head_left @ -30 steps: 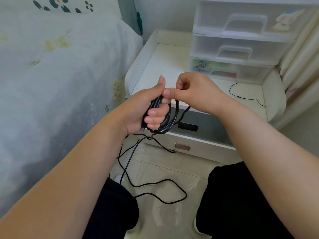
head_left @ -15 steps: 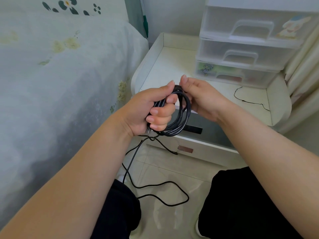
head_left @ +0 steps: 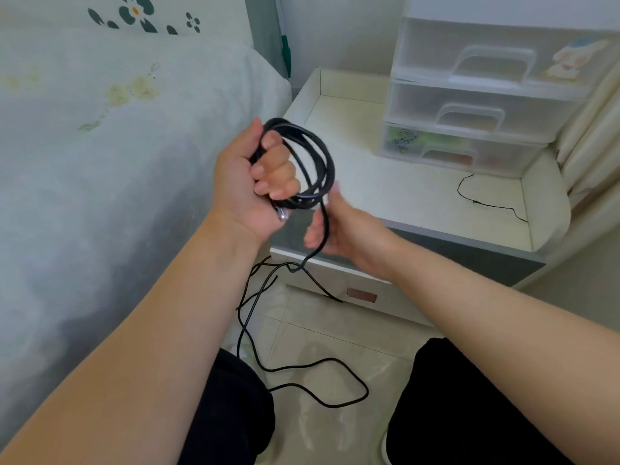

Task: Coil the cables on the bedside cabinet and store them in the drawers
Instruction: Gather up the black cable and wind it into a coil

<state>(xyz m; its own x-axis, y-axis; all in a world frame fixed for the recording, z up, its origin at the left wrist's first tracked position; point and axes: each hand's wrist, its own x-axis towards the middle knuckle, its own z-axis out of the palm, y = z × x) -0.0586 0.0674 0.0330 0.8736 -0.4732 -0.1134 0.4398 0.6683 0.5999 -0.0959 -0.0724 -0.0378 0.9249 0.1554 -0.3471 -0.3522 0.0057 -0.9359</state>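
Two stretches of slack from the black cable lie looped on the floor tiles between the person's knees, nearest to me. Above that, my view has the right hand low, its fingers loosely bent round the strand as it drops out of the coil; the hand is blurred, so I cannot tell whether it pinches the strand or only guides it. Just beyond, the left hand is closed round one side of the coil, several turns standing up from the fist, with the plug poking out below the palm. Past the hands sits the bedside cabinet with a second, thin cable still lying on its top (not yet touched), and behind it the clear plastic drawers, all closed.

My worry: the floor slack could kink or snag as it feeds up, and a loose left grip would let the turns spring apart.
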